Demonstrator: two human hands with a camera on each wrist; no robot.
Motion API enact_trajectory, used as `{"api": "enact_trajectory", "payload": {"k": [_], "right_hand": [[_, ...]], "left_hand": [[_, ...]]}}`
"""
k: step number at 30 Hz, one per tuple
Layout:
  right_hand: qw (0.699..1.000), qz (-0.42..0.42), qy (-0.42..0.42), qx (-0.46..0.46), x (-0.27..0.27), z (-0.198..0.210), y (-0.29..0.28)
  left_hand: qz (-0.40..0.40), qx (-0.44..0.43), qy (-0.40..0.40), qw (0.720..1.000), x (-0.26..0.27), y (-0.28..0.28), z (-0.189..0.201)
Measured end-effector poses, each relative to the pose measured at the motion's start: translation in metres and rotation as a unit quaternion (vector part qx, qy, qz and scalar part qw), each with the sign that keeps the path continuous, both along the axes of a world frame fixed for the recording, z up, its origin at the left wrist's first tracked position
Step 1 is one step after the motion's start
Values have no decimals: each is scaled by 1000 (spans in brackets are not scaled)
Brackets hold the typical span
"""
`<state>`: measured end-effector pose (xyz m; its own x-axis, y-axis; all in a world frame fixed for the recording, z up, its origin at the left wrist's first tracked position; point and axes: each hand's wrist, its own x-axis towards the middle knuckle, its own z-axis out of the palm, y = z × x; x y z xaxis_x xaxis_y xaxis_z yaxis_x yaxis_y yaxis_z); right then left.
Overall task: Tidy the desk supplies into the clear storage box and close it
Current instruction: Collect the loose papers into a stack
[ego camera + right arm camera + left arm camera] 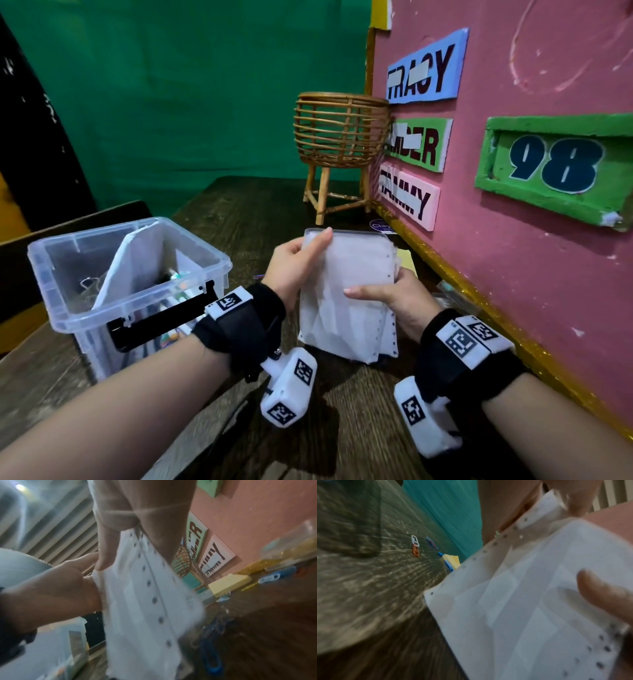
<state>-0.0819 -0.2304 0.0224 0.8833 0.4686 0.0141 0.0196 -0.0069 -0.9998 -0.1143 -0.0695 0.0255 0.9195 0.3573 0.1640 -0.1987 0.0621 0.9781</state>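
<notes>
Both hands hold up a stack of white perforated paper sheets (349, 294) above the wooden desk (246, 212). My left hand (301, 260) grips its upper left edge, thumb on the front. My right hand (387, 294) pinches the right side, thumb across the front. The same paper stack (530, 608) fills the left wrist view and shows again as the paper stack (145, 608) in the right wrist view. The clear storage box (44, 253) stands open at the left, holding a white sheet (137, 260) and pens. Its lid is not visible.
A rattan basket stand (339, 137) is behind the paper, against the pink board (513, 257) on the right. Paper clips (416, 547) and a yellow sticky-note pad (229, 584) lie on the desk. A blue clip (269, 578) lies near the board.
</notes>
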Motion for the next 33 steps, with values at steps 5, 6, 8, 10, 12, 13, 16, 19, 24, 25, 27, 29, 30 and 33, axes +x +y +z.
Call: {"api": "enact_trajectory", "payload": {"k": [5,6,8,10,12,13,16,19,24,25,27,29,30,33], "right_hand": [[998,4,7,-57,3,-1,-5],[998,-1,16,-55,3,-3,-4],[999,-9,34,-38,3,-8,1],[999,-17,44,-5,1,-9,5],[999,-13,39,15,-2,-7,7],[999,-8,33,20,-2,-5,7],[1000,-7,18,-8,5,-8,4],[995,-15,7,-98,13,-17,4],[972,-24,-62,-224,26,-40,16],[972,-15,-56,-227,29,-44,20],[976,-4,-40,-214,25,-43,23],[980,-5,-15,-197,15,-31,22],[982,-10,-4,-190,12,-26,21],[987,-35,20,-157,16,-20,19]], "left_hand": [[-40,33,7,999,-7,10,-2],[-71,31,17,997,-8,10,-5],[-124,21,30,992,-12,9,-8],[-132,16,20,991,-13,6,-9],[-104,-11,6,995,-13,7,-5],[-88,-27,1,996,-13,9,-3],[-60,-43,-18,997,-10,19,-2],[-53,-31,-22,998,-11,21,-2],[-26,-14,-8,1000,-11,21,-5],[-24,-22,-1,999,-11,19,-4],[-20,-29,1,999,-13,16,-2],[-17,-24,-5,1000,-13,15,-2],[-16,-22,-6,1000,-13,16,-2],[-41,-29,11,999,-14,20,-4]]}}
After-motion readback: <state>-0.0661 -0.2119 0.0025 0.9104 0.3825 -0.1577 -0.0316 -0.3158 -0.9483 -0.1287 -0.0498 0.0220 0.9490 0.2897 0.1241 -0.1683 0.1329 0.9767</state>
